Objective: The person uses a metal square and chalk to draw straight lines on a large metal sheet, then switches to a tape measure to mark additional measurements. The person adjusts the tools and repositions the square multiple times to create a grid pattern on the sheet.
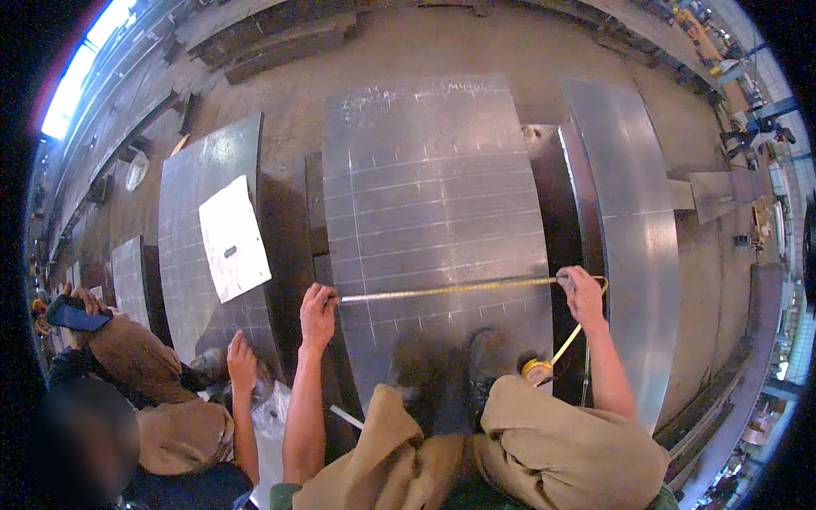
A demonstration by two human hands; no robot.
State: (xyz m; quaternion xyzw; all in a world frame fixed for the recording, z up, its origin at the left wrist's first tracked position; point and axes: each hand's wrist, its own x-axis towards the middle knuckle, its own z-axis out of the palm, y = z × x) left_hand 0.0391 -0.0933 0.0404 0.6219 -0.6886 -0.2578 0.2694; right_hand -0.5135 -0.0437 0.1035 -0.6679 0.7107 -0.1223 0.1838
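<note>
I crouch over a large grey steel plate (425, 195) marked with chalk grid lines. A yellow measuring tape (442, 290) is stretched across the plate's near part. My left hand (317, 314) pins the tape's end at the plate's left edge. My right hand (581, 293) grips the tape at the right edge, where it loops down to the round tape case (537, 369) lying by my knee.
Another person crouches at my left, one hand (241, 361) down by a second chalk-marked plate (191, 255) that carries a white paper sheet (233, 240), the other holding a dark phone (75, 318). A bare steel plate (633, 229) lies at right. Steel beams (280, 42) lie on the far floor.
</note>
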